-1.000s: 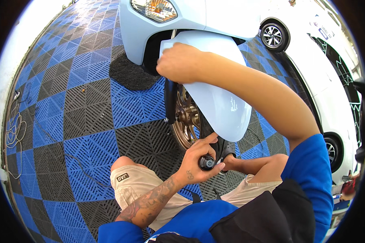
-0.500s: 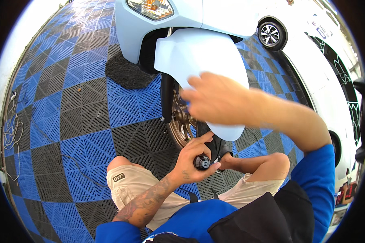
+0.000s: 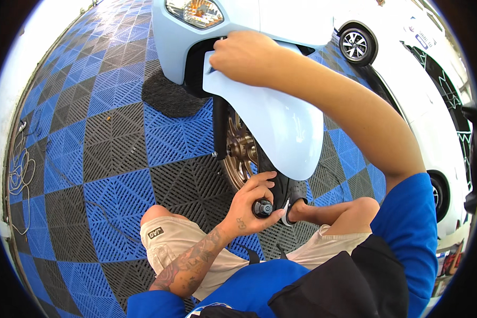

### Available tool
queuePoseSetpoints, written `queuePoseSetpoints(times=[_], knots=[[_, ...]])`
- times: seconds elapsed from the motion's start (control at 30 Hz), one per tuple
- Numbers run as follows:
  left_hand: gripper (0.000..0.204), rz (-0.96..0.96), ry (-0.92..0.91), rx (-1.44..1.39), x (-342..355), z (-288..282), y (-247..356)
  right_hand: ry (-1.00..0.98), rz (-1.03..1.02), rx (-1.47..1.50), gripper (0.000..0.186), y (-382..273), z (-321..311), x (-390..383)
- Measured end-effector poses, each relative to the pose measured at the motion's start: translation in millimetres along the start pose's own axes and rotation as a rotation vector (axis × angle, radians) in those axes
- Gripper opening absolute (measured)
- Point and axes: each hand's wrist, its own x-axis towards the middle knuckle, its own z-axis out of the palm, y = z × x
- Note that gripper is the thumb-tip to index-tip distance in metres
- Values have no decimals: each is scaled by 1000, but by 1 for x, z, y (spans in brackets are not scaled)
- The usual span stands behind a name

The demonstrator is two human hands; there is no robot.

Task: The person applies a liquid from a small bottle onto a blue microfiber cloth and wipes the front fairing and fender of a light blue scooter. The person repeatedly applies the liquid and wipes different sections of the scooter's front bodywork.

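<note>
My left hand (image 3: 244, 209) is wrapped round a small black bottle (image 3: 262, 208), its capped end facing up, just below the front tyre (image 3: 282, 183). At the upper left edge of the scooter's pale blue front fender (image 3: 286, 124), my right hand (image 3: 244, 57) is closed with knuckles bent. A bit of something dark blue shows under its fingers against the fender; most of it is hidden, so its kind is unclear. Beneath the fender sits a bronze wheel (image 3: 240, 151) beside a black fork leg (image 3: 219, 127).
Above the fender is the pale blue front panel with a headlight (image 3: 196, 11). A dark shaggy mat (image 3: 169, 95) lies on the blue and black floor tiles (image 3: 114, 143). A white car (image 3: 413, 106) stands at the right. A cable (image 3: 20, 175) lies coiled far left.
My right hand has moved up and left across the fender, from its lower middle to its upper left edge. My left hand keeps the bottle in nearly the same place.
</note>
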Motion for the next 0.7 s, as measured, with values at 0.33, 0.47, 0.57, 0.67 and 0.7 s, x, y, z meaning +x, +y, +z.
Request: queuePoseSetpoints(times=[0.33, 0.47, 0.57, 0.67, 0.7], knots=[[32, -13, 9, 70, 0, -11, -10, -100, -414, 175, 12, -49, -11, -151], [31, -48, 26, 90, -1, -17, -20, -20, -344, 202, 9, -33, -12, -155], [30, -57, 36, 89, -2, -21, -28, 150, -160, 186, 13, 10, 4, -118], [30, -85, 29, 88, -2, -19, -33, 234, -67, 158, 14, 40, 10, -92], [30, -89, 25, 89, -2, -18, -34, 237, -51, 167, 14, 42, 11, -94]])
